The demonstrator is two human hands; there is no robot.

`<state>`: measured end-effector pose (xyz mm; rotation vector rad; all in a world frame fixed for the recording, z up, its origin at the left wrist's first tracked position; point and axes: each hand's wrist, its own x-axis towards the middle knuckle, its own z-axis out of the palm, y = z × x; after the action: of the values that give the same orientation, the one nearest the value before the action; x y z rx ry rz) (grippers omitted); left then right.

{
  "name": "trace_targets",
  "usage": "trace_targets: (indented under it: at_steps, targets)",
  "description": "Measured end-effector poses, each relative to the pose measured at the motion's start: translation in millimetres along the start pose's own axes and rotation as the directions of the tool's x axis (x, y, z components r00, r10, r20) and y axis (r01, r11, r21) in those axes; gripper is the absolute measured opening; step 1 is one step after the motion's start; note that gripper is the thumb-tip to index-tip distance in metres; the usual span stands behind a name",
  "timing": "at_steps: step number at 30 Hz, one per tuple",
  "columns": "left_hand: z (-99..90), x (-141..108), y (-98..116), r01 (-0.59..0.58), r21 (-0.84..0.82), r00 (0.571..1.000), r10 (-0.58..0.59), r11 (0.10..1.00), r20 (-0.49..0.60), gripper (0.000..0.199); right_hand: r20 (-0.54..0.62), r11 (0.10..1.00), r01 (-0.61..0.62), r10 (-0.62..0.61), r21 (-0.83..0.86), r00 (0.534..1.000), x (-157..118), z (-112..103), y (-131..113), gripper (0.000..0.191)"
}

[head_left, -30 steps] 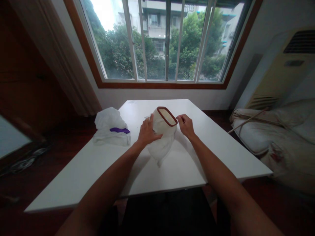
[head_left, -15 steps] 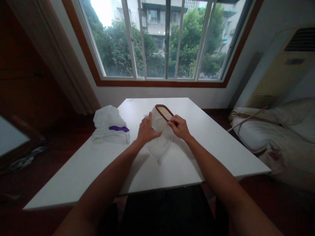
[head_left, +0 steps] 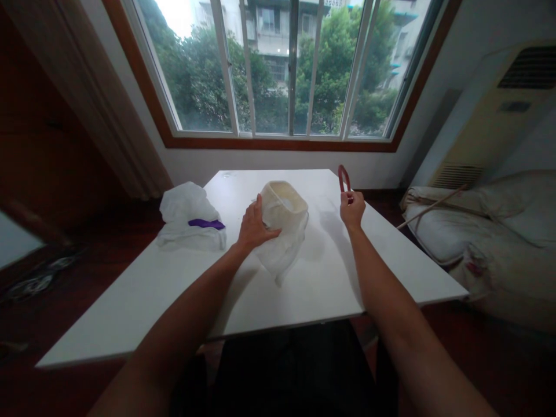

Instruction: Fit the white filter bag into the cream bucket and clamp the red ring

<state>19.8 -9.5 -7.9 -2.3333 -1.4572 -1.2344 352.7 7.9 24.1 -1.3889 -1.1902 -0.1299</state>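
Observation:
A small cream trash bin (head_left: 299,200) with a rounded rectangular mouth stands mid-table. A thin white plastic bag (head_left: 281,255) drapes around its side, with one corner trailing towards me. My left hand (head_left: 254,225) holds the bin at its left, fingers up along the wall and thumb across the bagged front. Off to the right, my right hand (head_left: 352,209) is closed on the lower end of a reddish-brown rim ring (head_left: 342,176). The ring is raised on edge above the table, apart from the bin, and my fingers cover part of it.
On the table's left lies a crumpled white plastic bag (head_left: 182,202) with a purple strip (head_left: 206,223) on it. The white table (head_left: 278,310) narrows towards the window (head_left: 286,75). Wrapped bundles (head_left: 460,231) and a thin stick (head_left: 430,207) lie beyond its right edge.
My right hand has lifted the rim ring off the bin's mouth and carried it right and slightly away from me. My left hand has stayed at the bin, whose mouth is now uncovered.

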Motion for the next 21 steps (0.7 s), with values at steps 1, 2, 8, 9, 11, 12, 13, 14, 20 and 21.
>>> trace_targets:
  at_steps: [1, 2, 8, 9, 11, 12, 13, 14, 20, 21]
  targets:
    - [0.1, -0.2, -0.7, 0.01, -0.008, 1.0, -0.01, 1.0, -0.005, 0.135, 0.036, 0.997, -0.025, 0.028, -0.066, 0.999, 1.0, 0.0, 10.2, 0.022]
    - [0.2, -0.3, -1.5, 0.019, -0.019, 1.0, -0.019, 1.0, -0.008, 0.135, 0.077, 0.99, -0.055, 0.065, -0.13, 0.995, 1.0, 0.2, 19.8, 0.02]
    - [1.9, -2.2, -5.7, 0.111, -0.087, 0.994, -0.113, 0.99, -0.012, 0.138, 0.172, 0.887, -0.195, 0.288, -0.418, 0.942, -4.1, 6.2, 62.9, 0.02]
    - [2.6, -2.9, -6.4, 0.141, -0.1, 0.99, -0.142, 0.985, -0.011, 0.138, 0.173, 0.874, -0.204, 0.306, -0.442, 0.936, -4.4, 7.5, 68.2, 0.02]
    - [4.4, -4.3, -8.5, 0.19, -0.131, 0.981, -0.192, 0.973, -0.001, 0.138, 0.174, 0.853, -0.216, 0.332, -0.475, 0.927, -4.9, 9.7, 77.6, 0.021]
    - [5.4, -4.8, -9.7, 0.209, -0.147, 0.978, -0.21, 0.967, 0.008, 0.138, 0.176, 0.846, -0.221, 0.343, -0.486, 0.923, -5.3, 10.5, 81.9, 0.021]
    - [6.4, -5.1, -11.1, 0.226, -0.163, 0.974, -0.226, 0.96, 0.018, 0.139, 0.178, 0.839, -0.227, 0.354, -0.494, 0.918, -5.7, 11.0, 86.0, 0.021]
    - [7.4, -5.4, -12.5, 0.244, -0.177, 0.97, -0.243, 0.954, 0.028, 0.139, 0.179, 0.833, -0.235, 0.365, -0.5, 0.914, -6.2, 11.3, 89.7, 0.021]
    - [15.4, -6.8, -20.9, 0.331, -0.275, 0.943, -0.327, 0.903, 0.062, 0.141, 0.176, 0.817, -0.264, 0.401, -0.512, 0.899, -4.6, 9.8, 93.1, 0.028]
    - [17.6, -7.3, -22.3, 0.33, -0.293, 0.943, -0.329, 0.897, 0.057, 0.142, 0.176, 0.821, -0.255, 0.391, -0.511, 0.904, -3.5, 10.5, 89.1, 0.032]
